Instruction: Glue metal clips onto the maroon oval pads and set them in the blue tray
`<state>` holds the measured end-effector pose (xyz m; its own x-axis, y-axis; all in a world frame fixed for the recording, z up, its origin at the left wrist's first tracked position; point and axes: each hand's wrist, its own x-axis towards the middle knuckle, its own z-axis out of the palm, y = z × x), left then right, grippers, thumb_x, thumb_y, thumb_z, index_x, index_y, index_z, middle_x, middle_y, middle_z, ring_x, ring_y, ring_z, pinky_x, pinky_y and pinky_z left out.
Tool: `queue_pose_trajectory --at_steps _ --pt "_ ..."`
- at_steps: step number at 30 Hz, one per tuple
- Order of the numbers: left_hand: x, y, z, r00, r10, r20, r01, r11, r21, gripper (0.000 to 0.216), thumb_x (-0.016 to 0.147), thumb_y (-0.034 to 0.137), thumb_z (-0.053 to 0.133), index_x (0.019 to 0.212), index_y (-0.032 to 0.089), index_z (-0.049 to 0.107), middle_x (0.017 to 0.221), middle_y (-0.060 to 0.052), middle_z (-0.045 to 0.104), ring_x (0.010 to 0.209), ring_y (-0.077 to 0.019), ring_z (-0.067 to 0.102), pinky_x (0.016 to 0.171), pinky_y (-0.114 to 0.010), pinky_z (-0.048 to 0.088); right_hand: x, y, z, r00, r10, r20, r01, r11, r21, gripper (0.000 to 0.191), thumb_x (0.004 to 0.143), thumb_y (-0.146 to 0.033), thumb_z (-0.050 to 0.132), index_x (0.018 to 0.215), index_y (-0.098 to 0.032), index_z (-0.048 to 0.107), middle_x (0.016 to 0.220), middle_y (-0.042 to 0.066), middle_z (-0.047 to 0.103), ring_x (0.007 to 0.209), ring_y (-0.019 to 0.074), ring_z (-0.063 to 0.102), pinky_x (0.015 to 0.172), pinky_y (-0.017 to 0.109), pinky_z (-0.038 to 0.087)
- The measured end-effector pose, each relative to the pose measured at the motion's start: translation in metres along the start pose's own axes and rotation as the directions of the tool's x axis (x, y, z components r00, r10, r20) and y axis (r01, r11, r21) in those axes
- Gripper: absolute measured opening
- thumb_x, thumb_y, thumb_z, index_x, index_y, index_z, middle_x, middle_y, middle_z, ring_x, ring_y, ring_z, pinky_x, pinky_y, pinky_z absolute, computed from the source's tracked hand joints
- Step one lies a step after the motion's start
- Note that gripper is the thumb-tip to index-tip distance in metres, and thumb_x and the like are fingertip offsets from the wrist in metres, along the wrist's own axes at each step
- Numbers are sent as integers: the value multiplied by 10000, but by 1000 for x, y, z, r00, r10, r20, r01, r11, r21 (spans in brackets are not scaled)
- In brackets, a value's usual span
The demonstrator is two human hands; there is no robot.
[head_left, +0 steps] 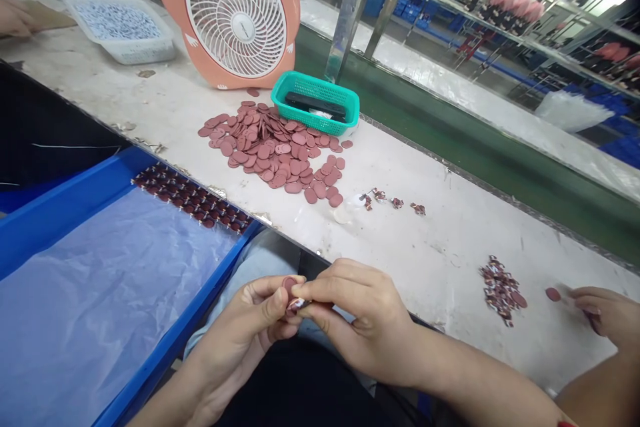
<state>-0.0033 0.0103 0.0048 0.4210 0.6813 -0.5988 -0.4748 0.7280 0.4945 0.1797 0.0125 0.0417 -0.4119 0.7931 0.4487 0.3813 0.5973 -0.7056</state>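
Observation:
My left hand (255, 313) is closed, its thumb and fingers pinching a small reddish-brown oval disc (289, 284). Against the disc, my right hand (363, 313) pinches a tiny brown-and-white piece (297, 304) between thumb and forefinger. Both hands meet just in front of the table edge, above my lap. My fingers cover much of the two pieces, so how they join cannot be made out. Beyond my hands a loose pile of similar oval discs (270, 147) lies on the table, with several small brown-and-white pieces (397, 203) to its right.
An orange fan (225, 73) and a green basket (315, 90) stand behind the discs. At left, a blue tray (30, 240) holds rows of brown pieces (193, 193). Another person's hand (607, 310) is at right, near a heap of small pieces (500, 287). A white tub (145, 50) stands far left.

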Motion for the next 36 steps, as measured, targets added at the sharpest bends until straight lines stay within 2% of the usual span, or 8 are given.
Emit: queue_pose_trajectory --at_steps 6,10,13,16,21,25,31,36 --pt "0 4 -2 999 -24 44 23 1000 15 371 555 413 953 770 152 801 613 16 644 553 -65 571 536 -134 540 7 -1 -2 996 -7 91 7 1000 4 153 940 -129 612 1065 -195 672 886 52 758 753 146 689 712 258 577" --pt "0 3 -11 997 -22 72 23 1000 -12 348 564 400 953 758 160 790 624 20 633 550 -73 567 507 -146 534 8 -5 0 991 2 132 4 999 -46 194 959 -160 593 1142 -194 648 928 65 747 789 161 689 734 281 580" --pt "1 3 -18 996 -21 90 28 997 -73 293 604 357 942 770 168 791 660 11 663 564 -79 598 498 -143 525 8 -7 0 992 25 122 -14 995 -97 350 951 -306 649 1277 -193 590 975 83 729 841 187 683 739 306 583" --pt "1 4 -26 998 -35 51 41 991 -127 351 584 357 950 851 182 804 737 -13 720 618 -101 652 505 -146 539 10 -8 -2 995 72 65 -67 995 -72 500 917 -400 693 1355 -209 543 1019 86 709 827 174 666 730 296 582" --pt "3 4 -34 996 -49 77 62 983 -173 325 574 350 952 812 197 791 726 5 713 617 -98 657 489 -139 545 12 -7 2 983 162 81 -169 982 82 227 957 -241 628 1174 -197 681 899 46 704 676 110 613 640 217 547" --pt "5 4 -34 993 -39 109 59 981 -184 285 606 345 938 787 185 786 687 5 697 611 -100 644 476 -132 533 12 -7 9 977 202 68 -208 973 100 227 934 -268 664 1131 -170 719 799 32 671 606 101 563 575 212 503" --pt "5 4 -34 985 -39 168 66 985 -157 268 678 383 892 809 172 790 816 -36 729 634 -93 619 498 -132 545 13 -6 14 970 232 78 -241 960 143 232 928 -240 667 1151 -203 722 808 29 689 604 96 549 553 196 483" --pt "8 4 -35 980 -26 196 55 988 -142 261 686 388 887 829 189 797 814 -32 728 618 -89 615 499 -138 557 13 -3 18 978 206 26 -207 962 176 180 918 -206 673 1090 -208 729 801 16 696 609 91 571 536 181 491"
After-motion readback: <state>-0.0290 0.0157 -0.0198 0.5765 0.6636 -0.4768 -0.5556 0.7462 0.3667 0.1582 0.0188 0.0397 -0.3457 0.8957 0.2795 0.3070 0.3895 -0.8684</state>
